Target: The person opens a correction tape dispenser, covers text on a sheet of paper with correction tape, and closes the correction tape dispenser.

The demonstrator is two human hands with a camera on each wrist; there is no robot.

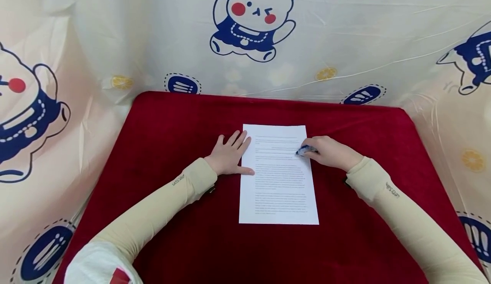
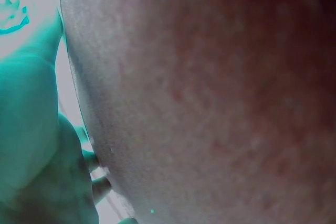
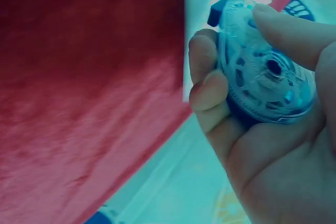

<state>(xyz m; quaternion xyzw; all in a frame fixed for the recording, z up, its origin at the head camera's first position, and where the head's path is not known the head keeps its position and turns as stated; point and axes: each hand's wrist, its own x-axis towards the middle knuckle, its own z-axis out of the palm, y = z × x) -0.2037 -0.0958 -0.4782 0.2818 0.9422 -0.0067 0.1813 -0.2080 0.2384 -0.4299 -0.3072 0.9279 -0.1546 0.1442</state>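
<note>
A white sheet of paper (image 1: 280, 198) printed with lines of dark text lies on the table. My left hand (image 1: 225, 156) rests at its left edge with fingers spread, the fingertips and thumb on the paper. In the left wrist view part of that hand (image 2: 31, 129) shows at the left. My right hand (image 1: 331, 152) grips a correction tape dispenser (image 1: 307, 149) at the paper's right side, by the upper lines of text. The right wrist view shows the dispenser (image 3: 268, 72) with its clear blue case and inner wheels, between thumb and curled fingers. Whether its tip touches the paper I cannot tell.
A dark red velvety cloth (image 1: 176, 130) covers the table. Behind and at both sides hangs a pale curtain (image 1: 153, 32) printed with cartoon bears. A large blurred surface (image 2: 210, 98) fills most of the left wrist view.
</note>
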